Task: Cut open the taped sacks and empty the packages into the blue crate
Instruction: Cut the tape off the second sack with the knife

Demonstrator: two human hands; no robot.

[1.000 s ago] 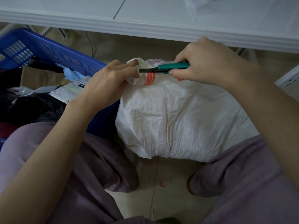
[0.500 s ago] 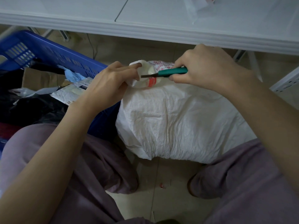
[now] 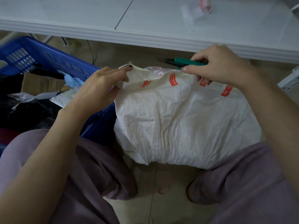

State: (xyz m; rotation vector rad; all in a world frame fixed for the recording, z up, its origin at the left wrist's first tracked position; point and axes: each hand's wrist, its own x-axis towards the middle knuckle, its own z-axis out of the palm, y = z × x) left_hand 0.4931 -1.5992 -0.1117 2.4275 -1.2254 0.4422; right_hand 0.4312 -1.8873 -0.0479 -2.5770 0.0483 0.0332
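pinching sack (image 3: 178, 118) top w/ left hand (image 3: 100, 84), right hand (image 3: 221, 67) gripping green cutter (image 3: 182, 60).

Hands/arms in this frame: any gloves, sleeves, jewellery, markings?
The left hand and right hand are both bare, with no gloves, rings or watch visible. The forearms are uncovered as far as the frame shows, and no sleeves are in view. One nail on the left hand looks dark-painted. Loose mauve trousers cover the legs.

We see a white sack (image 3: 186, 118) with orange-red marks along its top (print too small to read). The crate (image 3: 48, 57) is blue with slotted walls. The knife (image 3: 182, 61) has a green handle and dark blade. Our trousers (image 3: 90, 183) are mauve, the table (image 3: 161, 21) white, the floor (image 3: 161, 183) beige.
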